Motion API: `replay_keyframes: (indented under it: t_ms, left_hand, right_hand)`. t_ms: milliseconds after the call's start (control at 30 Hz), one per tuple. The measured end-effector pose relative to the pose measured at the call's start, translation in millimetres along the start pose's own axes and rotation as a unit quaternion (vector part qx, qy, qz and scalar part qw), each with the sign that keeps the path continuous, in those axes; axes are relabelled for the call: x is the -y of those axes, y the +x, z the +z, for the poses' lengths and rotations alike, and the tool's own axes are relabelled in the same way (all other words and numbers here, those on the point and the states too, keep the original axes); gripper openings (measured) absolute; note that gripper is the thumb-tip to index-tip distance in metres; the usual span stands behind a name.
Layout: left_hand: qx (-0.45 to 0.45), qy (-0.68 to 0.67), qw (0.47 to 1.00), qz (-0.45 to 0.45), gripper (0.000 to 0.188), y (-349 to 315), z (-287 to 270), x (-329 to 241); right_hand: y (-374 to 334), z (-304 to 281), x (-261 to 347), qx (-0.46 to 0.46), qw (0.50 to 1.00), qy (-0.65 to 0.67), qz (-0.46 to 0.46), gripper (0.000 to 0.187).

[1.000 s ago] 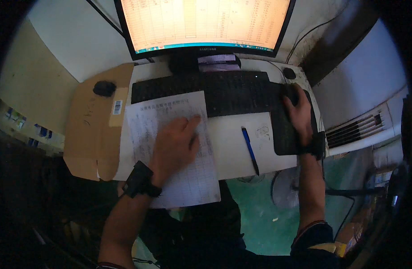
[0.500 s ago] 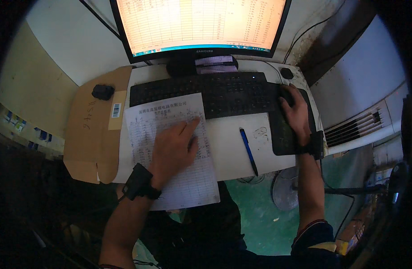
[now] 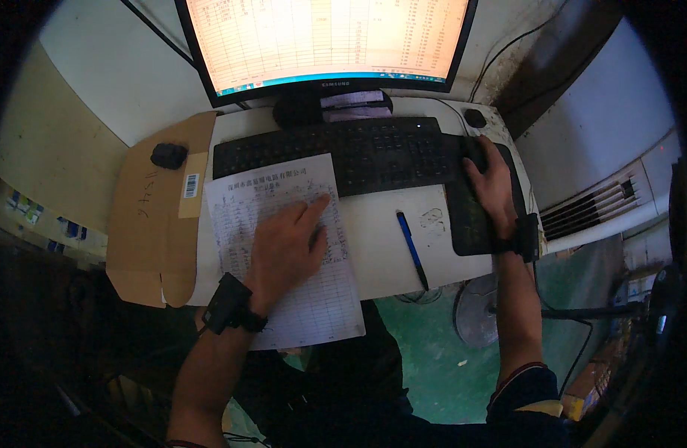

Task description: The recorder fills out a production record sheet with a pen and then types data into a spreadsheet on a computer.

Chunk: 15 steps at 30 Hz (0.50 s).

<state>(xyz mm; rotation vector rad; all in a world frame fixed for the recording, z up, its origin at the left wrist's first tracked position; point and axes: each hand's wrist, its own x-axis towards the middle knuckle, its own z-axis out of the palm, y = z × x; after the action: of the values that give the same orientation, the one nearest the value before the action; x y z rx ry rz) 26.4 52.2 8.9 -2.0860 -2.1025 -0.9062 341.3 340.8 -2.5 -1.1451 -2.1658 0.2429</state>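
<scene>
A printed form, a white sheet with a table filled in by handwriting, lies on the desk and overhangs its front edge. My left hand rests on the sheet, its index finger stretched toward the upper right rows and the thumb apart; it grips nothing. At the right, my right hand curves over a dark computer mouse, which the fingers partly hide. Beneath it lies a black mouse pad. Between the two hands a blue pen lies on the white desk.
A black keyboard spans the desk behind the form, partly covered by it. Behind stands a lit monitor showing a spreadsheet. A flattened cardboard piece with a small black object lies at the left. Another small black object sits at the back right.
The whole view has shifted slightly. Both hands keep their places, the left on the form and the right on the mouse.
</scene>
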Motion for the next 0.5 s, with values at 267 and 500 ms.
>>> replay_keyframes:
  t_ms: [267, 500]
  left_hand:
    - [0.011, 0.002, 1.000, -0.010, 0.046, 1.7, -1.8, -2.1]
    - [-0.005, -0.008, 1.000, 0.001, 0.049, 0.2, -0.3, 0.8]
  right_hand:
    - [0.6, -4.6, 7.6, 0.011, 0.999, 0.024, 0.039, 0.060]
    - [0.0, -7.6, 14.3, -0.010, 0.997, 0.044, 0.057, 0.062]
